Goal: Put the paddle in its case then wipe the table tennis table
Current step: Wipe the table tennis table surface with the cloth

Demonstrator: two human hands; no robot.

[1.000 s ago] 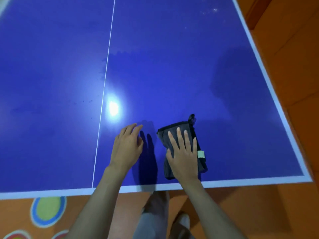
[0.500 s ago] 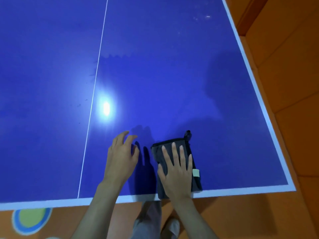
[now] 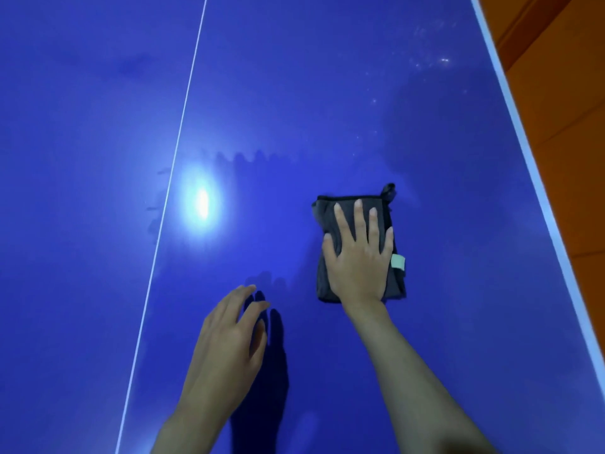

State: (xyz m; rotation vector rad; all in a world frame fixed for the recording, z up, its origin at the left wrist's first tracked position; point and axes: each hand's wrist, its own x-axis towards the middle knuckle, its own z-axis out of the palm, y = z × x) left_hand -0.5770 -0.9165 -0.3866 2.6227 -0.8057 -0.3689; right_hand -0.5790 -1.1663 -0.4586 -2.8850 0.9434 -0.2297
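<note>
We see the blue table tennis table point(image 3: 327, 93) from above, and its near edge is cut off by the frame. The right hand point(image 3: 358, 253) lies flat on a folded dark grey cloth point(image 3: 324, 273), with the fingers straight and spread, pressing it on the table right of the middle. The hand hides most of the cloth; a small loop point(image 3: 389, 191) shows at its far right corner and a pale label point(image 3: 398, 261) at its right side. The left hand point(image 3: 229, 339) is nearer and to the left, with the fingers loosely bent and holding nothing; we cannot tell if it touches the surface. A white centre line point(image 3: 170, 178) runs on the left, beside a bright reflection of a lamp point(image 3: 202, 203). The orange floor point(image 3: 563, 158) is at the right. The paddle and its case are outside the view.
</note>
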